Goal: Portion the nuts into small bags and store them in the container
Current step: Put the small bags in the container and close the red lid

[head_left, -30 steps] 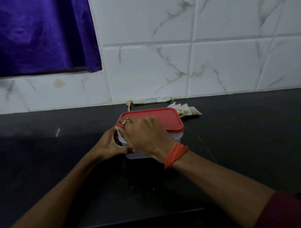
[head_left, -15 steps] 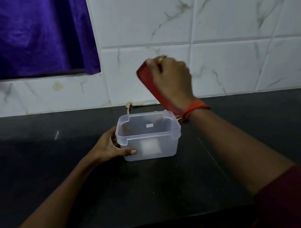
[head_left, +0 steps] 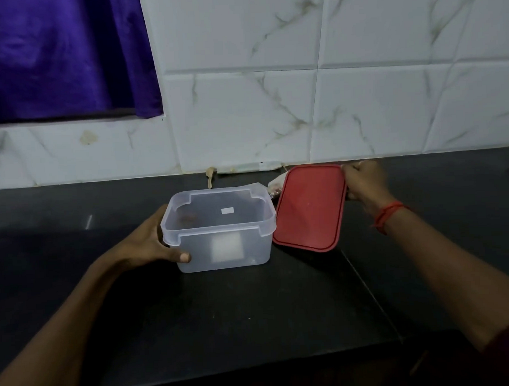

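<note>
While clasping the open clear container with the left hand toward the back edge of the countertop, grips the red lid, tilted, in the right hand, just beside it.

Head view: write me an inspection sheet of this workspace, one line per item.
Surface: dark counter, dimly lit.
Job's things: clear container open and upright, with something brown inside that is too dim to name. Red lid is off, tilted, to the right of the container. Bags are partly hidden behind the lid.
Clutter: small spoon by the wall.
Hands: left hand grips the container's left side; right hand holds the lid's far edge.
Cables: nothing seen.
Surroundings: white tiled wall; purple curtain at upper left.
</note>
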Action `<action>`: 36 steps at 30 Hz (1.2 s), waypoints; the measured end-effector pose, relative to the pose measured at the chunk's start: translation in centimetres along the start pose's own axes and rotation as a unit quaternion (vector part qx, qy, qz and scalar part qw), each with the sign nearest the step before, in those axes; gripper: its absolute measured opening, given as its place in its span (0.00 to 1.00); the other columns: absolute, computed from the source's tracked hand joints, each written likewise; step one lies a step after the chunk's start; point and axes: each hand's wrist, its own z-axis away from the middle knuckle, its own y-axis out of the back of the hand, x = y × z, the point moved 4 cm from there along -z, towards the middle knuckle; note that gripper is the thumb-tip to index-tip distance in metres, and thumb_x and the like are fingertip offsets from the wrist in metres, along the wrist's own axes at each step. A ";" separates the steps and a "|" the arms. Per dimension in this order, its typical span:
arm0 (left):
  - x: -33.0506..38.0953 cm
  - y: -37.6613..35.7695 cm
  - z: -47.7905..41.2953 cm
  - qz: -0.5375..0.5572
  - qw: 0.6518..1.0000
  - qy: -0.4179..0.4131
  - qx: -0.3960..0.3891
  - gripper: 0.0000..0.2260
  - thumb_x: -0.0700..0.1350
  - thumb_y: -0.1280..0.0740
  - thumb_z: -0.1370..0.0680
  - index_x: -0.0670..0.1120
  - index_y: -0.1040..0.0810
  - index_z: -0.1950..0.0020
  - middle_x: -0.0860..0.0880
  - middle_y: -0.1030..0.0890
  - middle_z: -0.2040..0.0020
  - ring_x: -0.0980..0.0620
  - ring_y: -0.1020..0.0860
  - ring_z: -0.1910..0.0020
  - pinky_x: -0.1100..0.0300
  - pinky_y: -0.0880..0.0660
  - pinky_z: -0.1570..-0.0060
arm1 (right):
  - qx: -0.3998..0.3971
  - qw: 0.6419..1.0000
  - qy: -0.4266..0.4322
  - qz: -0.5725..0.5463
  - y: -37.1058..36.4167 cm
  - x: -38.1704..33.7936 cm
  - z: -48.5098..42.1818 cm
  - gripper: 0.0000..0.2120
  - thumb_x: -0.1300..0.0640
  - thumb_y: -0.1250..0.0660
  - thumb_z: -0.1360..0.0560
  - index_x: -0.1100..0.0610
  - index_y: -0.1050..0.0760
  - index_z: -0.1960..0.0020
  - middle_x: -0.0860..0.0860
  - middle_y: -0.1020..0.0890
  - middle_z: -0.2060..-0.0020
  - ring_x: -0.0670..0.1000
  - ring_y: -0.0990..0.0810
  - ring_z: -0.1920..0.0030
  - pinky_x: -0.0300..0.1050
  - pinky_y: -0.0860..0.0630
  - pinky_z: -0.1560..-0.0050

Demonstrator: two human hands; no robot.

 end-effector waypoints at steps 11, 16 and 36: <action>-0.4 -0.9 -0.4 -0.016 0.999 -0.018 -0.025 0.57 0.64 0.17 0.46 0.51 0.41 0.24 0.47 0.28 0.30 0.46 0.27 0.31 0.46 0.24 0.36 | -0.021 0.939 0.044 0.340 0.0 5.7 0.6 0.12 0.47 0.35 0.24 0.50 0.17 0.47 0.58 0.16 0.48 0.64 0.19 0.46 0.53 0.24 0.45; -0.5 -1.5 -0.4 -0.003 1.000 -0.016 -0.010 0.57 0.63 0.17 0.46 0.52 0.41 0.24 0.48 0.28 0.30 0.47 0.27 0.31 0.45 0.25 0.35 | -0.004 0.912 0.088 0.400 -0.2 5.1 -0.1 0.11 0.47 0.33 0.25 0.51 0.17 0.50 0.57 0.16 0.52 0.63 0.18 0.48 0.51 0.26 0.49; -1.3 3.6 -5.8 -0.069 0.958 0.151 0.234 0.17 0.55 0.39 0.18 0.44 0.18 0.44 0.46 0.16 0.53 0.54 0.19 0.59 0.62 0.24 0.62 | -0.138 0.910 0.235 0.313 -11.3 -3.0 -8.3 0.12 0.56 0.39 0.24 0.50 0.19 0.45 0.51 0.16 0.46 0.57 0.20 0.44 0.48 0.24 0.49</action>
